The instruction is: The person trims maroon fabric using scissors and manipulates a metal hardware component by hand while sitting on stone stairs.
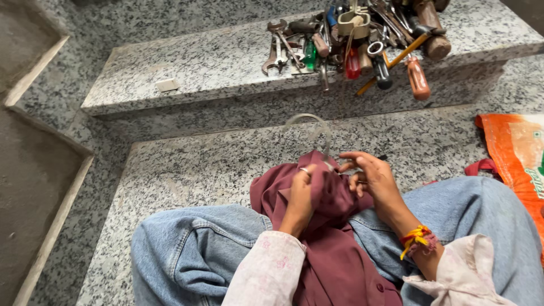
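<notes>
Thin clear curved tube (315, 126) partly swallowed by maroon cloth (328, 238), gripped by left hand (300, 198); right hand (371, 178) fingers loosely curled, grasp unclear. Heaped hand tools (351, 42) far.

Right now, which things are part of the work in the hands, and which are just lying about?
In hand:
- maroon cloth, gripped by the left hand
- clear tube, at the right hand

Lying about:
- pile of hand tools on the granite step
- orange sack
- small white block
</notes>
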